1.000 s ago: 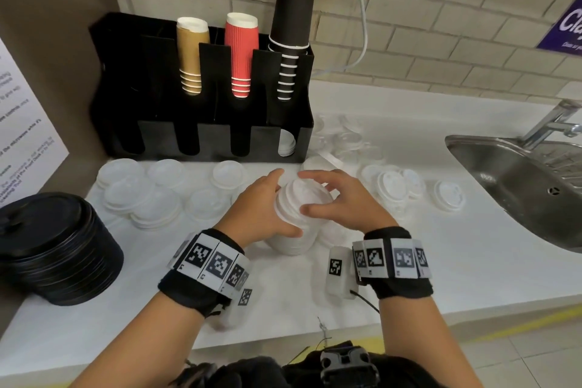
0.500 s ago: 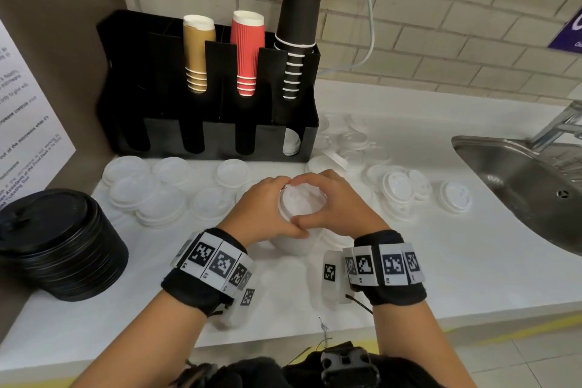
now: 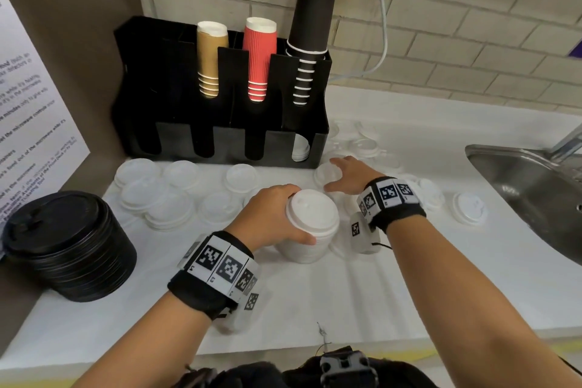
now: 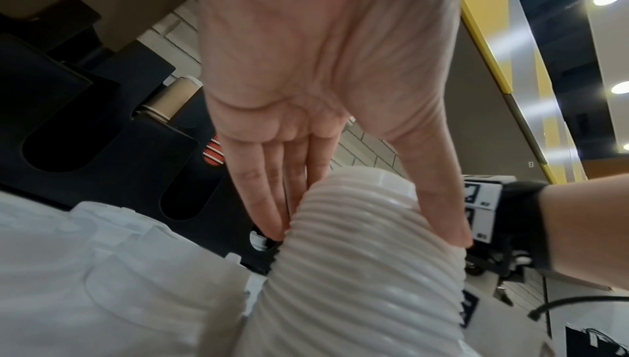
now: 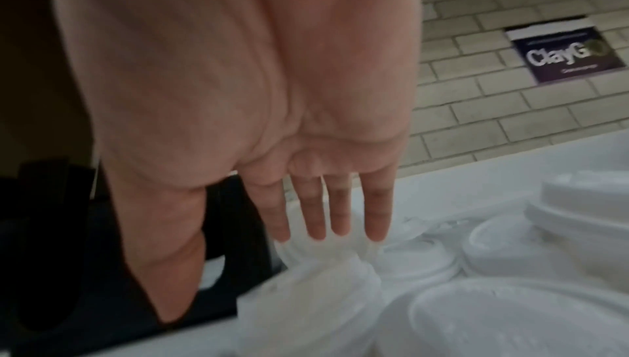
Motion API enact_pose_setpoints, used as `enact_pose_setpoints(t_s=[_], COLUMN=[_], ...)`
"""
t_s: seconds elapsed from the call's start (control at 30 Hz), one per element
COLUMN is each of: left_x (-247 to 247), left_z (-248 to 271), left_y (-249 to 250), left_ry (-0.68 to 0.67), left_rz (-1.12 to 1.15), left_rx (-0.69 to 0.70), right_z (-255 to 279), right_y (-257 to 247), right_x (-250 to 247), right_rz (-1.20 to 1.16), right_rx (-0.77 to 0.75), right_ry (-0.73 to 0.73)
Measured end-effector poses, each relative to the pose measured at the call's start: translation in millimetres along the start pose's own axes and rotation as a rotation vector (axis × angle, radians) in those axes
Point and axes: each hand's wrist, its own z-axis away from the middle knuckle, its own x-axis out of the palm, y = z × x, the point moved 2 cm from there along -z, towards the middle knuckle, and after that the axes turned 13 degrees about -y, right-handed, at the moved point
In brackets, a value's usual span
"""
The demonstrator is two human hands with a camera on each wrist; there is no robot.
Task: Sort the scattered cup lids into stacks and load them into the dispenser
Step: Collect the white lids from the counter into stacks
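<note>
Your left hand (image 3: 271, 214) holds the tall stack (image 3: 310, 230) of white lids on the counter (image 3: 409, 277), in front of you; the fingers go around its far side and the thumb presses on the near side, so the hand is gripping it. In the left wrist view the fingers (image 4: 262, 196) lie straight along the ribbed side of the stack (image 4: 367, 255) and the thumb is on the other side. Your right hand (image 3: 349, 176) is behind the stack, near the right corner of the black dispenser (image 3: 220, 148). Its fingers are straight and spread, and they hold nothing. In the right wrist view the fingertips (image 5: 316, 231) are just above or touching a loose lid (image 5: 323, 263); this picture is blurred, so you cannot tell which. More loose lids (image 3: 176, 195) lie along the front of the dispenser and to the right, toward the sink (image 3: 535, 186). The dispenser stands against the wall with brown, red and black cups (image 3: 310, 35) in its upper slots, and a few white lids show in its right lower opening. A stack of black lids (image 3: 69, 246) stands at the left side of the counter.
</note>
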Motion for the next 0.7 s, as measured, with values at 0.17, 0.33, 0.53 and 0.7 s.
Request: enact_pose_setpoints(t_s=[0.17,0.33,0.53,0.7], left_x=[0,0,0,1], left_z=[0,-1,-1,-1], left_y=[0,0,-1,-1], left_ry=[-0.003,-0.007,-0.013,-0.023], left_rz=[-0.013,-0.017,-0.022,-0.064], left_rx=[-0.008,-0.013,-0.016,-0.03], right_z=[-17,-16,24,73], right_y=[-3,4,22,18], right_x=[0,-2,-29,-13], right_rz=[0.118,0.141,-0.356,-0.759], right_rx=[0.013,0.1,-0.016,-0.196], right_ry=[0.032,-0.006,0.035,0.169])
